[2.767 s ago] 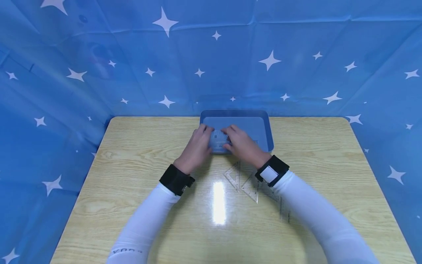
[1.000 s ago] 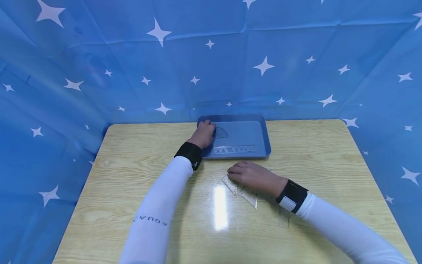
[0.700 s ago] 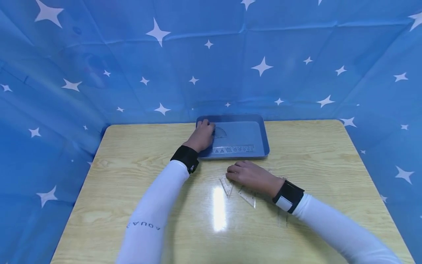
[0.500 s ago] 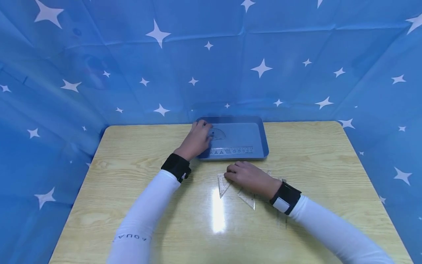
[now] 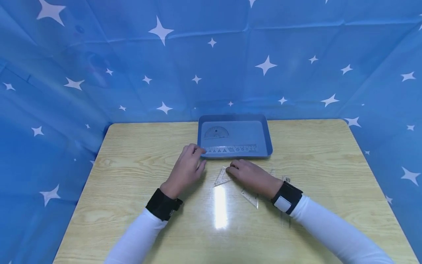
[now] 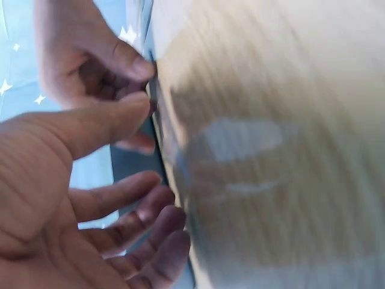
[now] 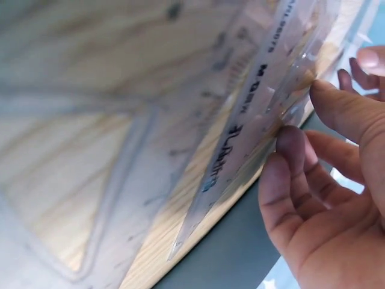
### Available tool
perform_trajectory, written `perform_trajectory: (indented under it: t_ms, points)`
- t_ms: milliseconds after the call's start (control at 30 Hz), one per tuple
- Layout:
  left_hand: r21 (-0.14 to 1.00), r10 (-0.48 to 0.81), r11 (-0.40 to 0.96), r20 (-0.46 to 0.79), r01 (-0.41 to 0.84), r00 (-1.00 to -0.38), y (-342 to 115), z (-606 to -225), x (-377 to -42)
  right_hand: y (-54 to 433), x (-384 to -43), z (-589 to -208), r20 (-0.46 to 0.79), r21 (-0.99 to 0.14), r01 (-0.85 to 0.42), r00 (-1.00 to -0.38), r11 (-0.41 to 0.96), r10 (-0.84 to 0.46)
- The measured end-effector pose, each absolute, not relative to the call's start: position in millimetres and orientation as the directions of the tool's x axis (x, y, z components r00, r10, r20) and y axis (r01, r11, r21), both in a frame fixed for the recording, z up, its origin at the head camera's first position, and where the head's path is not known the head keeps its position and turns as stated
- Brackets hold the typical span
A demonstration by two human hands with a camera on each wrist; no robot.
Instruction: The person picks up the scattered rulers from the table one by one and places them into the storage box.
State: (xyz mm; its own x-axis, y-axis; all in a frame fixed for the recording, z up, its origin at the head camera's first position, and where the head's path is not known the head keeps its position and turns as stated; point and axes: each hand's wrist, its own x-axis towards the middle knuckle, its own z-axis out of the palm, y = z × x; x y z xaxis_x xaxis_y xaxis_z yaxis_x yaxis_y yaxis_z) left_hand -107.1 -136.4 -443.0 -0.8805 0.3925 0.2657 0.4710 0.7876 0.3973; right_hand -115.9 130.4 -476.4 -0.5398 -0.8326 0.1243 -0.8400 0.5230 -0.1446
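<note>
My right hand (image 5: pixel 252 176) pinches a small clear set square (image 5: pixel 220 180) by its edge, low over the table just in front of the blue tray (image 5: pixel 269 143). In the right wrist view, thumb and fingertips meet at the end of the printed set square (image 7: pixel 240 114). My left hand (image 5: pixel 184 168) is empty, fingers loosely bent, close to the tray's front left corner; in the left wrist view its thumb and fingers stand apart. A second clear set square (image 5: pixel 252 198) lies partly hidden under my right hand.
Inside the tray lie a clear protractor (image 5: pixel 216 132) at the back left and a clear ruler (image 5: pixel 237 148) along the front. Another clear strip (image 5: pixel 286 179) runs under my right wrist. A blue star-patterned cloth (image 5: pixel 230 66) hangs behind the wooden table (image 5: pixel 141 154).
Earlier both hands were at the tray; my right hand moved to the set square and turned it. My left hand let go of the protractor and drew back toward the tray's front left corner.
</note>
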Motion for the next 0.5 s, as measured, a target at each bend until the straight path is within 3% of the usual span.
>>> perform_trajectory:
  t_ms: [200, 333, 500]
  points:
    - [0.482, 0.46, 0.753, 0.103, 0.449, -0.882, -119.0, -450.0, -90.9, 128.8, -115.2, -472.2, 0.153, -0.162, -0.81, -0.585, 0.564, -0.796]
    - [0.5, 0.443, 0.783, -0.028, 0.371, -0.896, -106.7, -458.8, -89.9, 127.4, -114.0, -470.8, 0.154, -0.165, -0.805, -0.592, 0.57, -0.791]
    - [0.516, 0.406, 0.801, -0.094, 0.304, -0.909, -93.0, -469.2, -90.3, 127.1, -112.6, -472.1, 0.107, -0.214, -0.78, -0.617, 0.587, -0.78]
